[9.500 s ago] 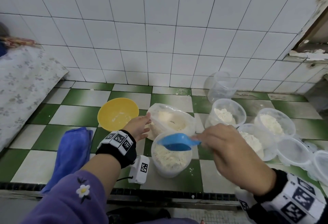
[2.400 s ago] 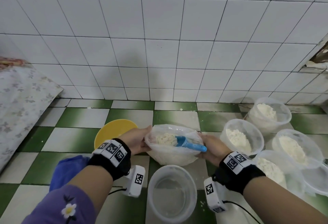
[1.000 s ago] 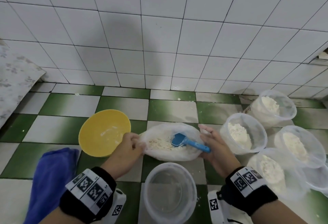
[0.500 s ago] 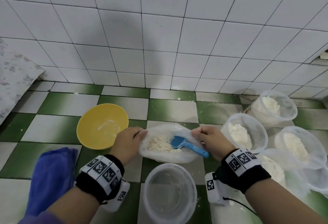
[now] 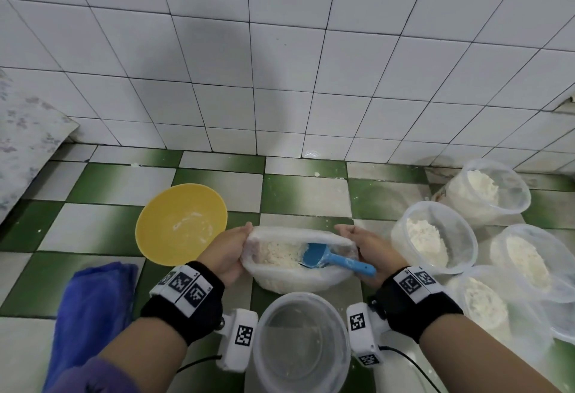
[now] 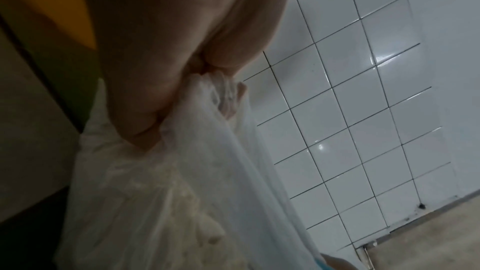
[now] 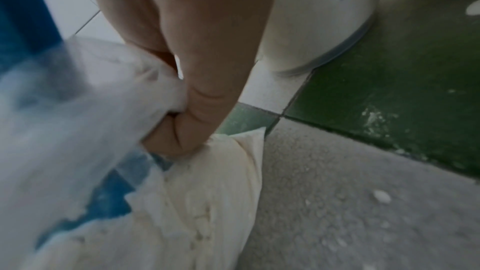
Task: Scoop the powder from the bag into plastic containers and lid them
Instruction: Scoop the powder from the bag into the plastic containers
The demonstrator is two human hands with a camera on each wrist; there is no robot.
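Nearest to the person, an empty clear container (image 5: 300,343) sits on the counter (image 5: 102,221) between the two wrists, unlidded, only a dusting of powder on its floor. Just beyond it, touching or nearly so, the plastic bag (image 5: 297,277) lies with its mouth spread open; the powder (image 5: 277,254) is heaped in its left half. A blue scoop (image 5: 326,260) rests inside the bag, bowl against the powder, handle sticking out over the right edge; neither hand holds it.

Left hand (image 5: 228,252) grips the bag's left rim; the left wrist view shows the film bunched between thumb and fingers (image 6: 228,102). Right hand (image 5: 370,249) pinches the right rim, fingers (image 7: 202,93) curled tight on gathered plastic in the right wrist view. So both hands are clamped on the bag, one per side, with the bag and scoop between them.

Left of the bag, a yellow bowl (image 5: 182,223) sits tilted, with only powder smears inside. A blue cloth (image 5: 90,315) lies near the left forearm.

Right side: four filled containers, all unlidded, each holding white powder – the near one (image 5: 494,308), one just beside the right hand (image 5: 434,237), one further right (image 5: 529,255), and the far one (image 5: 485,193) tilted near the white tiled wall (image 5: 280,65). They are packed close together, some rims overlapping.
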